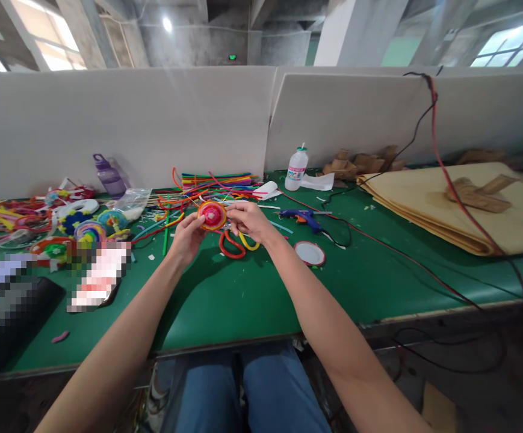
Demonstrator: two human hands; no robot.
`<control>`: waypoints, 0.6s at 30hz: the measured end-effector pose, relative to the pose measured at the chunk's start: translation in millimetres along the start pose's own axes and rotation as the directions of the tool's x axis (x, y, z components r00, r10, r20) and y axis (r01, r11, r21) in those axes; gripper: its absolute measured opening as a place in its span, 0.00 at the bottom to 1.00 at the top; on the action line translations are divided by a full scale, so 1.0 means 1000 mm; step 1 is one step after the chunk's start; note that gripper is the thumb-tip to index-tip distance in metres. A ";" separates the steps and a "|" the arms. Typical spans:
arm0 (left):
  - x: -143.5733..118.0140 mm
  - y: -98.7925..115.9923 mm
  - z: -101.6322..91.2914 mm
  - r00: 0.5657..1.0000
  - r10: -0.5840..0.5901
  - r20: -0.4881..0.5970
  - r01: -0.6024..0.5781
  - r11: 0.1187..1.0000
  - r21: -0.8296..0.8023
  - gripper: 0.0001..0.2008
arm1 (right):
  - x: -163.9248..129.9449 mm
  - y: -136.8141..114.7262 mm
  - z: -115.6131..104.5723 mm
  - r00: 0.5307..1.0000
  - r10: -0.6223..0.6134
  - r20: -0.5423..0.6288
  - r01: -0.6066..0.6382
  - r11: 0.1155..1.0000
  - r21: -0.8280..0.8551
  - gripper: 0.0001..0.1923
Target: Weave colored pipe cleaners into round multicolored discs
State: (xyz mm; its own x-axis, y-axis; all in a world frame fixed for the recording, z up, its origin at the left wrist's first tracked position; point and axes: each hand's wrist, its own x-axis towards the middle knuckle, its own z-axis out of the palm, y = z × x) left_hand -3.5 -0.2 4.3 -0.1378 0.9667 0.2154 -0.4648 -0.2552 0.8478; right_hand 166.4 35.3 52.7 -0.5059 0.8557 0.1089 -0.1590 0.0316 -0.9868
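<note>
Spiral disc (212, 215) pinched between left hand (188, 237) and right hand (248, 220), both grips grasping its edges, above green table (252, 294)

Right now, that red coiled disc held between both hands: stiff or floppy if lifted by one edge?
Probably semi-stiff: the coiled disc keeps a flat round shape with the left hand and right hand pinching only its rim. Likely light, being fuzzy wire like the loose stems behind. A hard grip may unwind the coils.
</note>
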 end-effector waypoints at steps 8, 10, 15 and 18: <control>-0.003 0.001 0.002 0.998 -0.022 0.056 0.017 0.996 0.089 0.10 | -0.002 -0.005 -0.004 0.999 0.044 0.016 -0.045 0.998 0.035 0.08; -0.003 0.001 0.002 0.997 -0.035 0.066 0.030 0.996 0.083 0.09 | -0.002 -0.004 -0.004 0.999 0.049 0.010 -0.049 0.998 0.030 0.10; -0.004 0.003 0.002 0.995 -0.059 0.085 0.055 0.997 0.050 0.09 | -0.001 -0.002 -0.004 0.999 0.036 0.023 -0.037 0.999 0.027 0.11; -0.004 0.003 0.002 0.995 -0.049 0.085 0.045 0.997 0.055 0.09 | 0.000 -0.001 -0.005 0.999 0.035 0.012 -0.036 0.999 0.037 0.10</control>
State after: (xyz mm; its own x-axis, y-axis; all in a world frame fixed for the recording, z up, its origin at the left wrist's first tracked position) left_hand -2.6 -4.6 7.4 -0.0403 0.9761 0.2136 -0.4213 -0.2105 0.8822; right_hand 170.4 37.7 53.0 -0.5212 0.8501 0.0756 -0.1719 -0.0178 -0.9850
